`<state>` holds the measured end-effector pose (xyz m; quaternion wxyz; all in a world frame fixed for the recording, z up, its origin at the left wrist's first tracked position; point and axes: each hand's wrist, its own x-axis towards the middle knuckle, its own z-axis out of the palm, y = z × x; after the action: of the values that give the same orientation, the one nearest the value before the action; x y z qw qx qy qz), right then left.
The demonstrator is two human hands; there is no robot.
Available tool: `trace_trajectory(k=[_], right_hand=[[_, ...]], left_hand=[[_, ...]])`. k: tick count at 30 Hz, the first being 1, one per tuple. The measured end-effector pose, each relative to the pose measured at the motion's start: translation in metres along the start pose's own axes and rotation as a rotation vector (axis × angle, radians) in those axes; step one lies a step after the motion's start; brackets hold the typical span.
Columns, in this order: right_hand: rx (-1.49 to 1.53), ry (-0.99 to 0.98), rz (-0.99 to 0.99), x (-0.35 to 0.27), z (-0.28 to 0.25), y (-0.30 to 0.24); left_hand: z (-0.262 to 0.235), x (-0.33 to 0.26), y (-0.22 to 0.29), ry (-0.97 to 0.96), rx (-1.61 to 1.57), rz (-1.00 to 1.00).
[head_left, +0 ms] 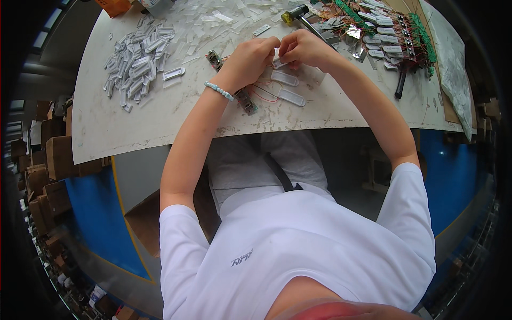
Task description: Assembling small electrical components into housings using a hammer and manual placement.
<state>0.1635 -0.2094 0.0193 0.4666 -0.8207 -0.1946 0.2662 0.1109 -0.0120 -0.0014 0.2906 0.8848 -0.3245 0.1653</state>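
My left hand and my right hand meet over the table, fingertips nearly touching. In my right fingers is a small white plastic case, partly covered. The left fingers are pinched beside it; what they hold is hidden. Two white oblong plastic cases, a nearer one and a farther one, lie just below my right hand, with thin red wires beside them. A strip of circuit boards passes beneath my left wrist, its far end showing left of the hand.
A heap of white plastic cases covers the table's left, with one case apart. Clear flat pieces spread across the back. A hammer lies behind my right hand. Wired cases and green boards crowd the right, beside a black handle.
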Motion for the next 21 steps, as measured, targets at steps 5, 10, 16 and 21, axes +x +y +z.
trace_trajectory(k=[5, 10, 16, 21], right_hand=[[-0.357, 0.0, 0.012, -0.006, 0.003, -0.025], [-0.573, -0.013, -0.038, -0.004, -0.004, -0.017], [-0.458, 0.004, -0.062, -0.006, 0.0, -0.009], [-0.403, 0.04, -0.071, -0.011, 0.005, -0.008]], left_hand=[[-0.005, 0.0, -0.001, -0.074, 0.023, -0.019], [0.0, -0.007, 0.003, -0.003, 0.126, 0.065], [-0.012, -0.016, 0.012, -0.052, 0.174, 0.078], [-0.013, -0.022, 0.013, -0.049, 0.202, 0.157]])
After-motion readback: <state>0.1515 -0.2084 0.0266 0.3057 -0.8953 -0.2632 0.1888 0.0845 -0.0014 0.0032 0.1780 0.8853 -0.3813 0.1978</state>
